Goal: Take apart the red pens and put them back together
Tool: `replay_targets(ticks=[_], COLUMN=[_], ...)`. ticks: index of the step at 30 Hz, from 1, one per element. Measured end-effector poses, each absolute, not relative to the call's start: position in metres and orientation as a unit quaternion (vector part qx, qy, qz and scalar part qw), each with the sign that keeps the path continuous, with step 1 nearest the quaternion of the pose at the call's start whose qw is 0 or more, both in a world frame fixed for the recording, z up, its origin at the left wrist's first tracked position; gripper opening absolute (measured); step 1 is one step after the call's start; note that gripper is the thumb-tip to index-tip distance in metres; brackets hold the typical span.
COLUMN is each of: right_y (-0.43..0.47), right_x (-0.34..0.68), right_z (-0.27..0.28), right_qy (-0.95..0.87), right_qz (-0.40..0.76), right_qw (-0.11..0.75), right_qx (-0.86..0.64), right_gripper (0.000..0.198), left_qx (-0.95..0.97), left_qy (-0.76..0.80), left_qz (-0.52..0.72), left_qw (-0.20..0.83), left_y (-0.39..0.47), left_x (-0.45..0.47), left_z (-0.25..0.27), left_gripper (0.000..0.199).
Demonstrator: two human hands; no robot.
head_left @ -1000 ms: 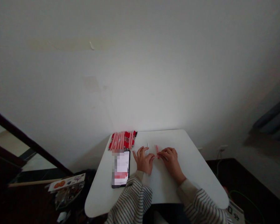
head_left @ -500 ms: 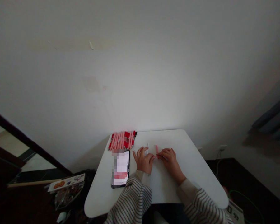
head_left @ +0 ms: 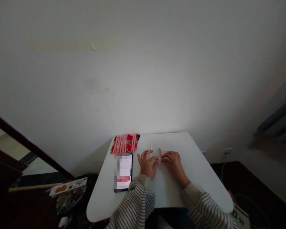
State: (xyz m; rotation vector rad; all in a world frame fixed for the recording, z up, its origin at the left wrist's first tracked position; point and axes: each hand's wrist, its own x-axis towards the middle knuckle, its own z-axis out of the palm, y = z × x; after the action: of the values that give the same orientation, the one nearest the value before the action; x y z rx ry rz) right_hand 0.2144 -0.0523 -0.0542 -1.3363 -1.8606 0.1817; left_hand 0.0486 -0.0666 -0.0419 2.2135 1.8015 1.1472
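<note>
Over the middle of the white table (head_left: 171,194), my left hand (head_left: 148,166) and my right hand (head_left: 173,163) meet at the fingertips. Thumb and forefinger of each are closed on a small pink piece (head_left: 159,160), too small and dim to name exactly. The other left fingers are spread. Just beyond my right fingertips, a pink pen barrel (head_left: 160,152) points away from me. A thin whitish stick (head_left: 151,148) lies behind my left hand, which partly hides it.
At the table's far left corner, several pink and red pens (head_left: 125,143) lie side by side. A phone (head_left: 132,168) with a lit, blurred screen rests left of my left hand. The wall (head_left: 147,95) stands behind the table. A bag of items (head_left: 70,200) is on the floor at left.
My left hand has shifted very slightly to the right. Both hands keep their pinch on the small pink piece, and the pens and phone stay in place.
</note>
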Motion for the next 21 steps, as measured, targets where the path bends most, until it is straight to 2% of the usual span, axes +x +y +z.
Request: replay_targets(ticks=[12, 21], right_y=[-0.048, -0.049], right_x=[0.217, 0.216], right_z=[-0.067, -0.065], right_qy=[-0.727, -0.729], right_qz=[0.05, 0.045], right_qw=[0.437, 0.415], right_qx=[-0.528, -0.543], right_gripper=[0.022, 0.021], left_qx=[0.704, 0.716], left_qy=[0.593, 0.591], left_qz=[0.391, 0.37], left_qw=[0.022, 0.025], left_y=[-0.067, -0.065], left_x=[0.05, 0.048], left_z=[-0.043, -0.043], left_gripper=[0.01, 0.01])
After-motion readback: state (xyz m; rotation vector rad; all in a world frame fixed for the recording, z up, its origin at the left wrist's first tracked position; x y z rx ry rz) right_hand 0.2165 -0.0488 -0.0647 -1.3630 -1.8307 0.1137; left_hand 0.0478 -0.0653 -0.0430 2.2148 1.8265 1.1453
